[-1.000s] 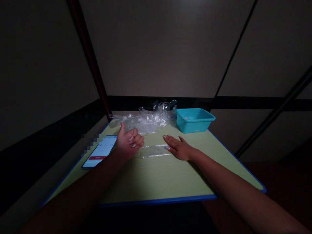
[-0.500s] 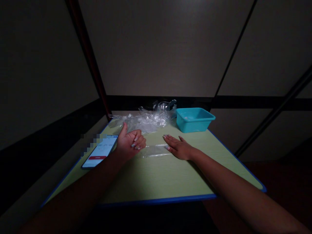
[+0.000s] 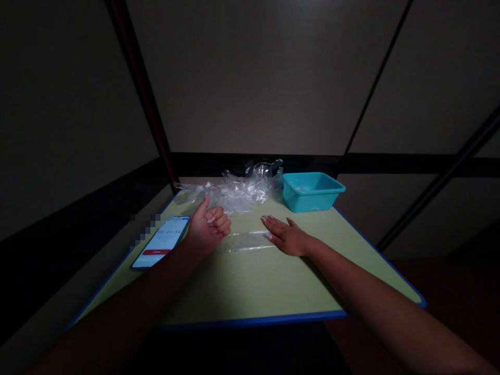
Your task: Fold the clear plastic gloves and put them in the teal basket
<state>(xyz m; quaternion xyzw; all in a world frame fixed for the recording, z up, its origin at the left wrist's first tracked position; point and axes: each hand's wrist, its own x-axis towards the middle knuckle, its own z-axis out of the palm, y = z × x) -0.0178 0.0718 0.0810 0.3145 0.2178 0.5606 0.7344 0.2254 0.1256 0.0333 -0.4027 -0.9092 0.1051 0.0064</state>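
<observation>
Your right hand [image 3: 288, 237] rests flat at the clear plastic strip [image 3: 250, 241]; press evenly to prevent slipping. Your left hand [image 3: 210, 229] curls, thumb raised, its hold unclear.

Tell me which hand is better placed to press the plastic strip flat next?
Probably the right hand: open, palm down at the right end of the plastic strip; the left hand is curled, thumb raised, at the left end.
</observation>
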